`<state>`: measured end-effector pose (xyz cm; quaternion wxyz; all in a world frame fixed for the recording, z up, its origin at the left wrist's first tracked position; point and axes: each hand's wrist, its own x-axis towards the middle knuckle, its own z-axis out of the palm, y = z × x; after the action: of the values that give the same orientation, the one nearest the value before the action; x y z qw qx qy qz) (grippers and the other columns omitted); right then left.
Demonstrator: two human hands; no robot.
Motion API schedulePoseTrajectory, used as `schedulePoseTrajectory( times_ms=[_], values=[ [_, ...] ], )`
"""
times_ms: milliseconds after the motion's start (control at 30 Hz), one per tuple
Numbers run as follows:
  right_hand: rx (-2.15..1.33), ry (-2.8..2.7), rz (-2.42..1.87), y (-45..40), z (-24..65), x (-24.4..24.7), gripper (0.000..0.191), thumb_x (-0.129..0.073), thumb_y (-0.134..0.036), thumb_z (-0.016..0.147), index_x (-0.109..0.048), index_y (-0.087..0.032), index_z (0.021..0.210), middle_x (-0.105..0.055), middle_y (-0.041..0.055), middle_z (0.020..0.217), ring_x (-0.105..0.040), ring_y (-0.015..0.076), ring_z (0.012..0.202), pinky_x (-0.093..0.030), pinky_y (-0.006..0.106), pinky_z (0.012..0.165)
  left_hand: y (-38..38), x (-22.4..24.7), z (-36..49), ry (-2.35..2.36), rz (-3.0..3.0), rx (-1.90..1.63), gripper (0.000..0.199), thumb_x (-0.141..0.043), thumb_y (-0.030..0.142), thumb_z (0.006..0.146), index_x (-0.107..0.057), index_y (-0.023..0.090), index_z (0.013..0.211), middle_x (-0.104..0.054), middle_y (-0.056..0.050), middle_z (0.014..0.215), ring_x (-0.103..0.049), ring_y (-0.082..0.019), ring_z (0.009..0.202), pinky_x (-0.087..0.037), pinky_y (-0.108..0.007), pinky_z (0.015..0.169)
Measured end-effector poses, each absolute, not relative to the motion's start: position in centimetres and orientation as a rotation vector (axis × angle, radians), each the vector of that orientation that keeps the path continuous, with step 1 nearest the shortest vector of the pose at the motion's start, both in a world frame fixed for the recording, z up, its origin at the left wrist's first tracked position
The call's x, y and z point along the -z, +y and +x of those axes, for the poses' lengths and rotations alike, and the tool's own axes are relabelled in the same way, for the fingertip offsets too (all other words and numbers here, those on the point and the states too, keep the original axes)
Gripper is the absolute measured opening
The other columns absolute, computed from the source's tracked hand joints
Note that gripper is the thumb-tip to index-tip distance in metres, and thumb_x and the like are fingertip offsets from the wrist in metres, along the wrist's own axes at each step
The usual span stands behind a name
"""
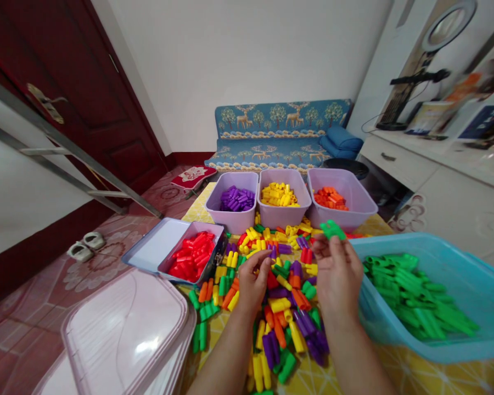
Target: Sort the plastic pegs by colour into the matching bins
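My right hand [338,269] is closed on a green plastic piece [332,229], raised at its fingertips beside the near-left edge of the blue tub [420,241]. Green pieces [420,296] are heaped inside that tub. Over the mixed pile of coloured pieces [280,304] hovers my left hand [253,280], thumb and forefinger curled toward each other; whether anything small is between them is hidden. The pile holds red, yellow, orange, purple and green pieces, spread on a yellow patterned cloth.
Three lilac bins stand at the back, with purple [236,198], yellow [279,194] and orange [330,198] pieces. At left, an open case holds red pieces [192,255]; pale lids [127,329] lie nearer. Beyond are a blue sofa [271,137] and a metal ladder [57,151].
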<state>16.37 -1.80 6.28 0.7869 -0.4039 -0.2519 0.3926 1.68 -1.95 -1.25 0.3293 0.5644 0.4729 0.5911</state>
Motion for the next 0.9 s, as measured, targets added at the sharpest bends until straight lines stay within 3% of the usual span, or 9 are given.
schedulePoseTrajectory(
  times_ms=[167,300,367,500,667,800,900],
  values=[
    [-1.249,-0.042,-0.675,-3.4,17.1,-8.1,0.018,-0.05,-0.027,0.088,-0.064,-0.017,0.081,-0.066,0.0015,0.08,-0.06,0.0081,0.068,-0.053,0.022,0.064,-2.3,0.3,1.9,1.254,1.641,-1.563,0.021,-0.054,0.026,0.088,-0.068,0.018,0.102,-0.072,-0.005,0.09,-0.067,-0.016,0.081,-0.052,-0.028,0.075],
    [-1.373,-0.176,-0.69,-6.0,16.9,-10.4,0.011,-0.06,-0.026,0.082,-0.066,-0.018,0.087,-0.063,-0.0004,0.077,-0.054,0.0074,0.059,-0.05,0.021,0.056,-2.9,-2.4,3.2,1.209,1.704,-1.508,0.024,-0.051,0.023,0.089,-0.066,0.02,0.107,-0.071,-0.006,0.097,-0.067,-0.017,0.087,-0.053,-0.029,0.079],
    [-1.366,-0.358,-0.728,-6.9,17.3,-11.9,0.017,-0.064,-0.03,0.079,-0.066,-0.019,0.092,-0.062,-0.0005,0.076,-0.052,0.0079,0.057,-0.048,0.021,0.053,-2.7,-4.4,4.1,1.154,1.767,-1.49,0.023,-0.051,0.022,0.088,-0.066,0.02,0.106,-0.071,-0.006,0.096,-0.066,-0.016,0.086,-0.053,-0.028,0.077],
    [-1.225,-0.75,-0.859,-5.7,19.9,-14.7,0.026,-0.069,-0.034,0.075,-0.067,-0.02,0.097,-0.063,0.0009,0.075,-0.053,0.0096,0.058,-0.044,0.021,0.05,0.1,-8.4,5.5,1.08,1.976,-1.403,0.024,-0.05,0.019,0.087,-0.068,0.02,0.102,-0.071,-0.006,0.097,-0.065,-0.017,0.087,-0.052,-0.026,0.074],
    [-1.094,-1.012,-1.187,1.3,25.1,-14.6,0.018,-0.071,-0.029,0.066,-0.07,-0.015,0.079,-0.068,0.0041,0.068,-0.056,0.0113,0.055,-0.043,0.022,0.049,8.4,-11.0,6.9,1.148,2.165,-1.36,0.025,-0.05,0.017,0.084,-0.07,0.02,0.098,-0.072,-0.005,0.097,-0.066,-0.017,0.088,-0.051,-0.028,0.079],
    [-0.808,-1.218,-1.446,9.3,29.3,-12.5,0.004,-0.067,-0.016,0.064,-0.07,-0.015,0.067,-0.068,0.0036,0.061,-0.057,0.0134,0.053,-0.044,0.025,0.051,15.3,-11.4,9.2,1.253,2.357,-1.07,0.034,-0.049,0.023,0.087,-0.064,0.02,0.116,-0.073,-0.008,0.099,-0.067,-0.021,0.091,-0.05,-0.033,0.084],
    [-0.542,-1.518,-1.586,14.8,31.6,-11.1,0.014,-0.06,-0.007,0.065,-0.071,-0.017,0.065,-0.07,0.0031,0.064,-0.062,0.0163,0.059,-0.049,0.03,0.062,19.0,-11.0,11.2,1.245,2.444,-0.826,0.038,-0.045,0.032,0.09,-0.06,0.022,0.124,-0.07,-0.01,0.111,-0.065,-0.023,0.101,-0.048,-0.034,0.09]
  ],
)
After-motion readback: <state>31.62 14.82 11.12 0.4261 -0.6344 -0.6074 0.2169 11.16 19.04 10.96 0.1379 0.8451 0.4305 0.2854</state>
